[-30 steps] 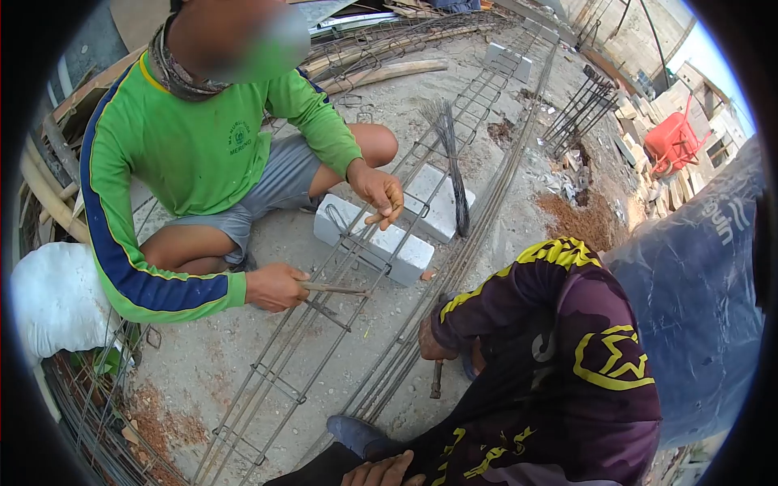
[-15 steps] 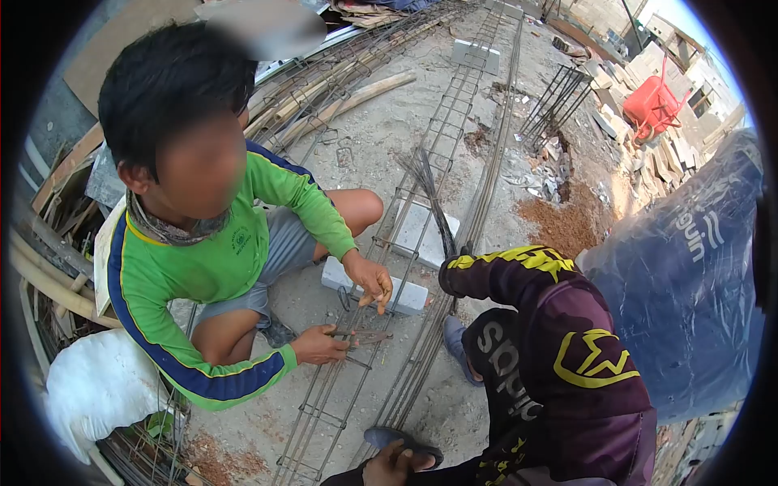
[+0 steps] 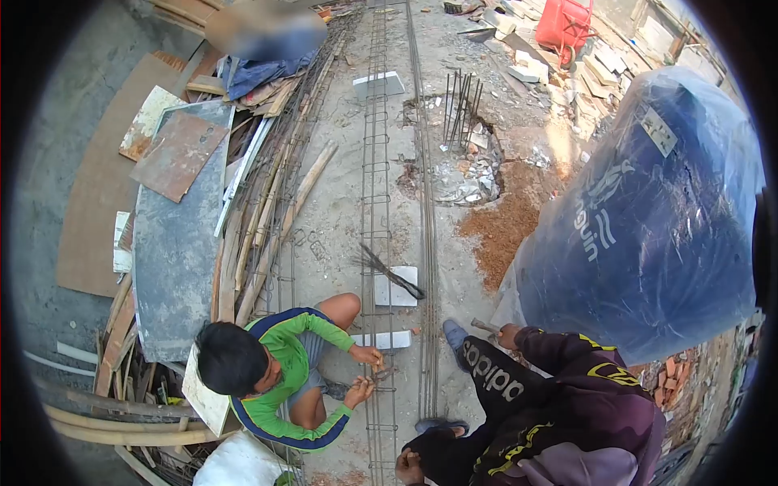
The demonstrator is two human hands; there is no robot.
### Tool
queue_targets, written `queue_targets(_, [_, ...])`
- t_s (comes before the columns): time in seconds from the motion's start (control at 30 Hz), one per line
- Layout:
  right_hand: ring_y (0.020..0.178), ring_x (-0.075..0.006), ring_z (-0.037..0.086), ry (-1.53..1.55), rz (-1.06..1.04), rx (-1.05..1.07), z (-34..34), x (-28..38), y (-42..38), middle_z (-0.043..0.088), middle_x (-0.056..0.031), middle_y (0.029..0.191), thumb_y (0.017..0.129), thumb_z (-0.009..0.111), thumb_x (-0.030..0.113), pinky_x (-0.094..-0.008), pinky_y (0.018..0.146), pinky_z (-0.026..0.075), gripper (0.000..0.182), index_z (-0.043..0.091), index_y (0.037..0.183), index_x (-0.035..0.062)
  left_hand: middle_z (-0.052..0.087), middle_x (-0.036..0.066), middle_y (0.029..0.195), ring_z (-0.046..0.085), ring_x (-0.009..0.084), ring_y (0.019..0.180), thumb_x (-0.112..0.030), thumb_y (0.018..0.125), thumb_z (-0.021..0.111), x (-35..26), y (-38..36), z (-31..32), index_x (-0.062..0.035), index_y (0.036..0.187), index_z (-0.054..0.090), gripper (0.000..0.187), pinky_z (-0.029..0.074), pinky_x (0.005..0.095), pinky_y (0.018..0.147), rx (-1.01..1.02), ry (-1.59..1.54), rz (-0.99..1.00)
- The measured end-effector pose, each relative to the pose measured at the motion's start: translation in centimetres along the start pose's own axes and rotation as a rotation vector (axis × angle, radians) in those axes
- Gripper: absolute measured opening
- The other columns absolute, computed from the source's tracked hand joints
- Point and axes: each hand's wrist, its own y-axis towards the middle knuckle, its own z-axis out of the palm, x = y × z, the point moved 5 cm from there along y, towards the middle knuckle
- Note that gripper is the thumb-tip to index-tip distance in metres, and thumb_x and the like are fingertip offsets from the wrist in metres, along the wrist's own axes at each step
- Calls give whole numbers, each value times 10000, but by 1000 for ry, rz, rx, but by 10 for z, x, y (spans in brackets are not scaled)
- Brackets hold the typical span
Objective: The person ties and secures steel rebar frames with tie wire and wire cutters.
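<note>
At the lower right, my right hand [image 3: 509, 336] is closed around a small metal tool that looks like pincers [image 3: 485, 326], held out beside my knee. My left hand [image 3: 409, 467] hangs by my other leg at the bottom edge, fingers bent; what they hold, if anything, is hidden. Before my feet runs a long rebar cage [image 3: 376, 186] of thin bars and square stirrups, propped on white blocks [image 3: 397, 288]. A bundle of dark tie wire [image 3: 392, 274] lies across one block. Opposite me, a squatting co-worker [image 3: 296, 364] in green works at the cage with pincers [image 3: 381, 374].
Loose long bars [image 3: 428, 243] lie alongside the cage. A big plastic-wrapped blue tank [image 3: 648, 227] stands close on my right. Boards [image 3: 182, 235] and bamboo poles pile up at the left. Upright rebar [image 3: 463, 109] sticks up from a pit; a red wheelbarrow [image 3: 565, 31] stands farther off.
My view has swung, so the co-worker now appears lower down. My right arm has drawn back from the tie wire, and pincers now show in that hand.
</note>
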Motion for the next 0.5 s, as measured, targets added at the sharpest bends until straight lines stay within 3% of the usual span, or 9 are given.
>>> queue_targets(0.07, [895,-330,660,66,86,73,-12,-41,-23,678,-196,929,785,555,275,-435,786,507,340,683,988,33,686,67,886,631,183,771,-214,897,577,-44,-2,-17,-17,1097,643,288,515,330,666,68,253,69])
queue_targets(0.1, [880,-336,662,97,132,108,-17,-62,-36,678,-197,918,792,550,278,-438,776,510,341,684,979,26,682,88,899,630,169,790,-173,896,567,8,16,-14,-24,1137,631,291,521,311,684,183,-202,-152])
queue_targets(0.13, [867,-342,662,-107,-44,138,-13,-71,-32,678,-198,903,799,543,279,-443,765,511,337,686,964,22,686,134,940,637,287,835,-246,887,576,-41,8,-15,-86,1207,601,358,513,407,805,200,27,-270])
queue_targets(0.2, [842,-353,663,-514,-368,160,10,-105,-5,678,-200,872,813,530,282,-455,742,513,336,690,934,13,669,155,876,645,213,773,-131,908,578,-88,30,-3,31,1107,603,257,530,280,733,120,-33,-585])
queue_targets(0.23, [837,-358,663,-193,-161,122,-10,-110,-19,679,-198,866,820,525,278,-462,736,512,329,694,926,16,669,154,880,645,215,775,-135,908,578,-116,50,6,30,1109,602,260,529,282,731,136,-29,-615])
queue_targets(0.27, [832,-362,662,149,67,66,-37,-110,-36,679,-196,859,826,521,274,-468,731,510,324,698,919,20,669,153,883,646,217,776,-139,908,578,-144,80,21,28,1111,602,263,529,285,729,201,5,-571])
queue_targets(0.33, [866,-365,654,193,12,-42,-117,-84,-106,678,-198,905,820,517,256,-477,755,500,319,691,944,18,669,151,891,647,222,778,-147,908,578,-209,128,67,24,1115,601,270,528,291,725,335,69,-475])
queue_targets(0.5, [846,-341,639,637,14,-257,-179,-84,-157,668,-187,891,769,521,126,-475,715,470,268,678,962,25,670,146,911,649,232,783,-168,907,578,-341,200,187,16,1125,599,286,525,305,716,639,278,-250])
